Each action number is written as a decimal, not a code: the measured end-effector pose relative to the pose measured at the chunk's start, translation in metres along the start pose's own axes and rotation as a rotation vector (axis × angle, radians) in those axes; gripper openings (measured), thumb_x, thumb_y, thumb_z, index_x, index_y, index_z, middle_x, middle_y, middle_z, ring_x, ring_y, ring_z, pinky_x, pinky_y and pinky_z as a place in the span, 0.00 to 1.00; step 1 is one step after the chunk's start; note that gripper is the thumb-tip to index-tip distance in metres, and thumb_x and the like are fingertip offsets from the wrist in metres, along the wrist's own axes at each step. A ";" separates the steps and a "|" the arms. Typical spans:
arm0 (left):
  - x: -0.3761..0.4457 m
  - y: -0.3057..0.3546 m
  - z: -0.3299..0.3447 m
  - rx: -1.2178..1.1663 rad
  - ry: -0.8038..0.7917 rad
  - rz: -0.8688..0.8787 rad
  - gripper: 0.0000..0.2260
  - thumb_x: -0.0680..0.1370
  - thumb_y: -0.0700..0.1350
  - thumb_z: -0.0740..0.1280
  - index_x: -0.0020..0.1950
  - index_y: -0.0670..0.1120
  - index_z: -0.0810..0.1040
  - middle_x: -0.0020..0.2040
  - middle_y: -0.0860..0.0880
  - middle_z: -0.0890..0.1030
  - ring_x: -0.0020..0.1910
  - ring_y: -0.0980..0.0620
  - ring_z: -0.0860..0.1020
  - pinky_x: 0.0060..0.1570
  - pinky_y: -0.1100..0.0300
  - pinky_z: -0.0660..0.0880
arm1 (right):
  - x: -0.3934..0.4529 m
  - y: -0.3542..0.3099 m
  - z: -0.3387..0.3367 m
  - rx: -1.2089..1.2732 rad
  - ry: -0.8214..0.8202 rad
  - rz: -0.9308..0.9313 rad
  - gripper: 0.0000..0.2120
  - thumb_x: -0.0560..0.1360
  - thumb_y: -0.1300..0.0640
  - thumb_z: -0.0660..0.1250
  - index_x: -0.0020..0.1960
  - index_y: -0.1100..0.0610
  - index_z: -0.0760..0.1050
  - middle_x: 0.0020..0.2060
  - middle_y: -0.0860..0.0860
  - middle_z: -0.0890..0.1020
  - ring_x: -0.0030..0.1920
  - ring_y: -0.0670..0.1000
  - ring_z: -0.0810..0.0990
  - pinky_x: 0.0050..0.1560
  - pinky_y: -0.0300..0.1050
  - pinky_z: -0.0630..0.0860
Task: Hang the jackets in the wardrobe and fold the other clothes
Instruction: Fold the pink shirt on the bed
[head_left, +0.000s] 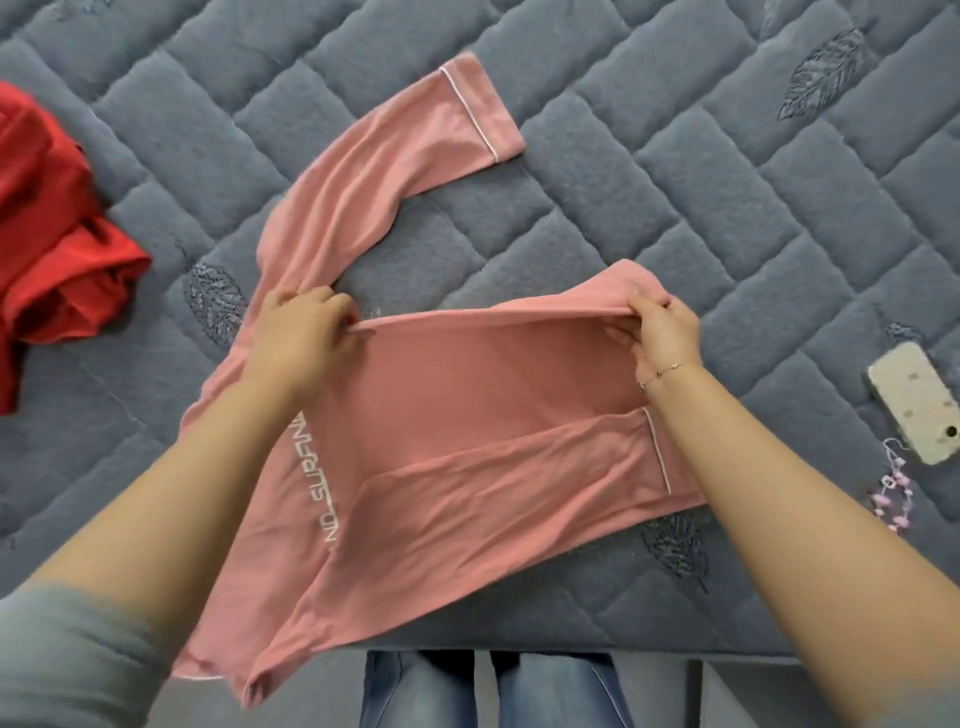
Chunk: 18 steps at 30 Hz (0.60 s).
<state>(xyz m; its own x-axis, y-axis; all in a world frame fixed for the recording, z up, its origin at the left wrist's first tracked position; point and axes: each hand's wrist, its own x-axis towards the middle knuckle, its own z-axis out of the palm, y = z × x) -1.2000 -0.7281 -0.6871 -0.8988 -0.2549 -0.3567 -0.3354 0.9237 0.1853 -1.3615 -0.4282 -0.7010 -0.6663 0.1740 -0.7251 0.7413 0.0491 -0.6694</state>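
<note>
The pink top (457, 415) lies spread on the grey quilted bed (675, 182), right at the near edge in front of the person. Both hands are pinching its far folded edge: the left hand (298, 332) grips the cloth at about 9 o'clock of the garment's middle, and the right hand (662, 338) grips it at about 3 o'clock, so that the edge runs taut between them and stands a little off the bed. One sleeve (498, 467) is already laid across the body of the top, its white-piped cuff just beside the right wrist. The other sleeve (395, 161) is not yet folded; it stretches away toward 12 o'clock with its cuff flat on the quilt.

I'd judge this fold as roughly half done: one side is in, the far sleeve and the final doubling over are left. A red garment (57, 234) sits crumpled at 9 o'clock, well apart from the pink one, and looks unfolded. A phone (917, 400) and a string of pink beads (891, 493) lie at 3 o'clock. No wardrobe or jackets show from here, so I cannot tell how the hanging stands.
</note>
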 end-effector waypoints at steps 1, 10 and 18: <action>-0.012 -0.001 -0.007 -0.024 0.008 0.059 0.09 0.74 0.49 0.63 0.46 0.46 0.80 0.43 0.47 0.79 0.47 0.43 0.79 0.51 0.51 0.63 | -0.003 0.001 -0.009 -0.015 0.001 -0.028 0.11 0.78 0.64 0.64 0.39 0.54 0.69 0.35 0.52 0.75 0.28 0.45 0.77 0.31 0.40 0.77; -0.119 0.053 0.025 -0.054 -0.113 0.239 0.10 0.71 0.47 0.60 0.45 0.50 0.80 0.40 0.51 0.78 0.42 0.46 0.79 0.46 0.54 0.63 | -0.035 0.057 -0.099 -0.162 0.155 -0.010 0.15 0.74 0.64 0.69 0.34 0.53 0.69 0.27 0.43 0.75 0.27 0.40 0.72 0.26 0.32 0.70; -0.128 0.067 0.046 -0.412 -0.147 0.041 0.13 0.72 0.49 0.62 0.54 0.51 0.81 0.52 0.56 0.80 0.52 0.51 0.78 0.54 0.52 0.70 | -0.044 0.055 -0.086 -0.922 0.270 -0.552 0.27 0.66 0.68 0.72 0.64 0.61 0.72 0.57 0.62 0.72 0.55 0.60 0.72 0.60 0.52 0.69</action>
<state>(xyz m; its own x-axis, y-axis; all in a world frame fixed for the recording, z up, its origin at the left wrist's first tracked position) -1.0943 -0.6201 -0.6711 -0.8740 -0.1496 -0.4624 -0.4119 0.7332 0.5411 -1.2845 -0.3488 -0.6924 -0.9675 0.1054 -0.2297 0.1983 0.8801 -0.4314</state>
